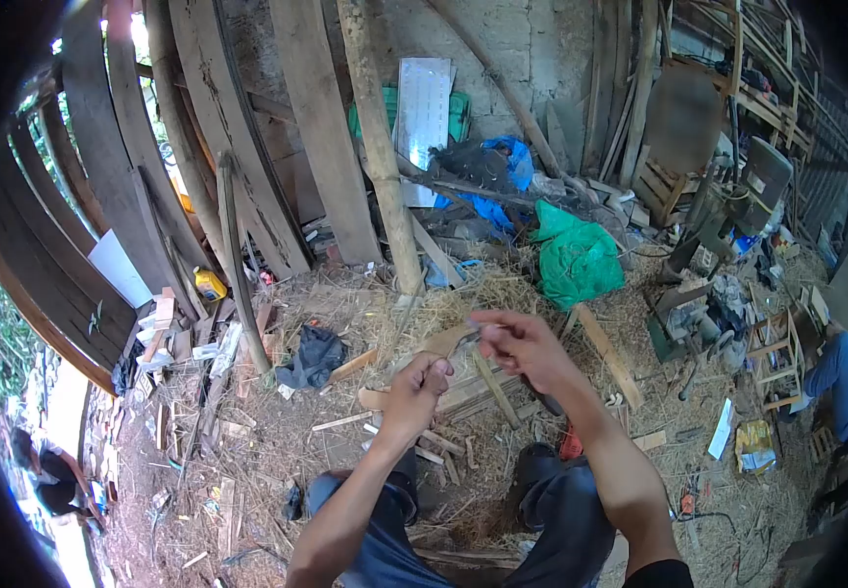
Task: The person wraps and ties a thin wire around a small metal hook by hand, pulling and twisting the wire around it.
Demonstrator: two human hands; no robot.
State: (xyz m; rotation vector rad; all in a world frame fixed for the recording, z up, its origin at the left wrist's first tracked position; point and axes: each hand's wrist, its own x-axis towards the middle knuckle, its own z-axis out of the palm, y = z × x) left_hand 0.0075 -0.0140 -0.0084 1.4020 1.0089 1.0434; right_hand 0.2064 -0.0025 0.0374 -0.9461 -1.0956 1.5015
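My left hand point(418, 394) is closed with the thumb on top, in front of me above the littered ground. My right hand point(530, 355) is a little higher and to the right, its fingers bent and pinched together towards the left hand. Between the two hands shows a thin, greyish curved piece point(465, 339), too small and blurred to name. Its end meets the right fingertips; how it sits in the left hand is hidden. Below the hands lie wooden boards point(473, 392) among straw and shavings. My knees and dark shoes point(533, 475) are under my arms.
A green plastic sack point(576, 257), a black bag point(314, 357) and a yellow bottle point(210, 284) lie around. A wooden post point(385, 167) stands ahead. One person point(51, 475) is at far left; another person's jeans-clad leg point(840, 382) shows at right.
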